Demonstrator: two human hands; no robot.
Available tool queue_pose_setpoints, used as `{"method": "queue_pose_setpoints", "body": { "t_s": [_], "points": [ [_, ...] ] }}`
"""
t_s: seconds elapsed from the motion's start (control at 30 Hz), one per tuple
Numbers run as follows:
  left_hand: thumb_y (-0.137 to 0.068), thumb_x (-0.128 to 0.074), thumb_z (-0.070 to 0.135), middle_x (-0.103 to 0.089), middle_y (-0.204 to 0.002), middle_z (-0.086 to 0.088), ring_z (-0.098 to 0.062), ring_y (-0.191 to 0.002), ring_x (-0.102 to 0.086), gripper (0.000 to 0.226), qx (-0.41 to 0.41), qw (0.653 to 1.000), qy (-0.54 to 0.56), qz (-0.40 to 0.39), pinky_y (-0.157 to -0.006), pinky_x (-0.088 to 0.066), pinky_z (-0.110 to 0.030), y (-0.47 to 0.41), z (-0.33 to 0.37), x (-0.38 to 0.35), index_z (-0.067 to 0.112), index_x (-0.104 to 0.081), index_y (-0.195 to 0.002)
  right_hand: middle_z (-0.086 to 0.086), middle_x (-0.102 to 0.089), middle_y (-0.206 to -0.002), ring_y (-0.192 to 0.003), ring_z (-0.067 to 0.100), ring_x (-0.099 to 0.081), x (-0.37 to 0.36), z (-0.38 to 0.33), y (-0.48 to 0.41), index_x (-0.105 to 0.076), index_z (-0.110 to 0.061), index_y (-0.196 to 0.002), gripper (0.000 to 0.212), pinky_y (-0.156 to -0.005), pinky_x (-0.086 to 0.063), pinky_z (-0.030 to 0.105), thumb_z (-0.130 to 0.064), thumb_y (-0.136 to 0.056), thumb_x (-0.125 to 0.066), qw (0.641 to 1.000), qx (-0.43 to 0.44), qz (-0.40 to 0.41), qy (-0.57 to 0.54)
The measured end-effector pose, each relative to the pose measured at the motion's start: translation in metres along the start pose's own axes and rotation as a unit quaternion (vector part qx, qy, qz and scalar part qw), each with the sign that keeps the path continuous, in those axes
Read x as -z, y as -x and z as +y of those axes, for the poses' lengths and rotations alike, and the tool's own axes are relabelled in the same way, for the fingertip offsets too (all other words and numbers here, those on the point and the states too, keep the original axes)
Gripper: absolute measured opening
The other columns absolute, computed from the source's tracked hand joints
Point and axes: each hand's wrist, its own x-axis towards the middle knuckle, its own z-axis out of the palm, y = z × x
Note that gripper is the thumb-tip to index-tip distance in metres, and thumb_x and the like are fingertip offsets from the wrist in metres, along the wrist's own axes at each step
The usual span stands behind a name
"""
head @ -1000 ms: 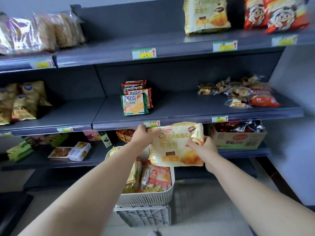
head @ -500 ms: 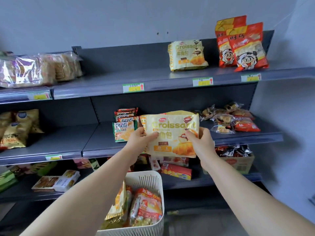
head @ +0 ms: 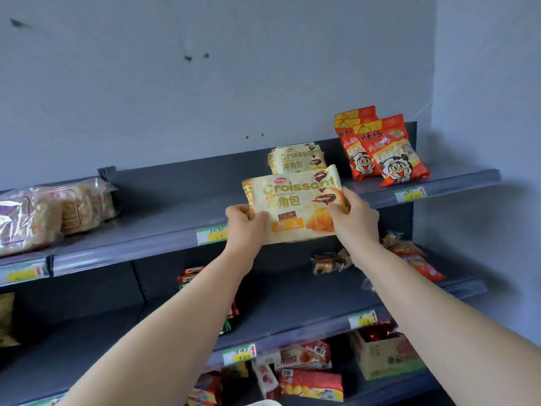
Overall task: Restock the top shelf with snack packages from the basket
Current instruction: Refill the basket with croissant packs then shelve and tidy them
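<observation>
I hold a cream and yellow croissant package (head: 295, 206) upright in front of the top shelf (head: 164, 224). My left hand (head: 244, 222) grips its lower left edge. My right hand (head: 352, 221) grips its right side. The pack sits level with the shelf's front edge, just before another croissant package (head: 295, 158) standing on that shelf. The basket is out of view except perhaps a white sliver at the bottom edge.
Red cartoon-face snack bags (head: 380, 149) stand right of the croissants. Clear-wrapped biscuit packs (head: 52, 212) lie at the shelf's left end. Lower shelves carry small packets (head: 409, 256), a cardboard box (head: 383, 356) and red packs (head: 310, 382). A grey wall closes the right side.
Both hands have lifted the croissant package from the middle shelf's height to the top shelf's front edge. My view has tilted upward, and the basket has dropped out of sight.
</observation>
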Motion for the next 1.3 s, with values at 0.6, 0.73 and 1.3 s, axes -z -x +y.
{"method": "queue_pose_setpoints", "body": {
  "t_s": [0.6,0.73,1.3],
  "points": [
    [-0.089,-0.065,0.010,-0.047,-0.109,0.002,-0.016,-0.101,-0.053,0.048,-0.048,0.989,-0.126,-0.062,-0.080,-0.046,-0.030,-0.149,0.029,-0.120,0.019,-0.025,-0.115,-0.013,-0.056,-0.123,-0.107,0.015,-0.054,-0.006,0.024,-0.184,-0.042,-0.031,-0.142,0.053,-0.083,-0.049,0.034,-0.016,-0.093,-0.054,0.995,0.001,-0.059,-0.078],
    [-0.089,-0.061,0.016,-0.049,-0.111,-0.001,-0.023,-0.100,-0.054,0.052,-0.001,0.982,-0.188,-0.036,-0.078,-0.049,-0.036,-0.175,0.016,-0.152,0.018,-0.024,-0.126,-0.008,-0.057,-0.125,-0.097,0.014,-0.052,-0.016,0.040,-0.220,-0.039,-0.029,-0.141,0.050,-0.072,-0.048,0.030,-0.017,-0.095,-0.052,0.995,0.041,-0.095,-0.004],
    [-0.097,-0.053,0.028,-0.023,-0.158,0.004,-0.022,-0.142,-0.024,0.065,-0.138,0.892,-0.431,0.002,-0.108,-0.037,-0.041,-0.171,-0.014,-0.172,0.022,-0.018,-0.152,-0.001,-0.014,-0.162,-0.149,0.019,-0.013,-0.053,0.081,-0.214,-0.023,-0.026,-0.151,0.054,-0.113,-0.028,0.039,-0.044,-0.101,-0.034,0.924,0.195,-0.111,0.310]
  ]
}}
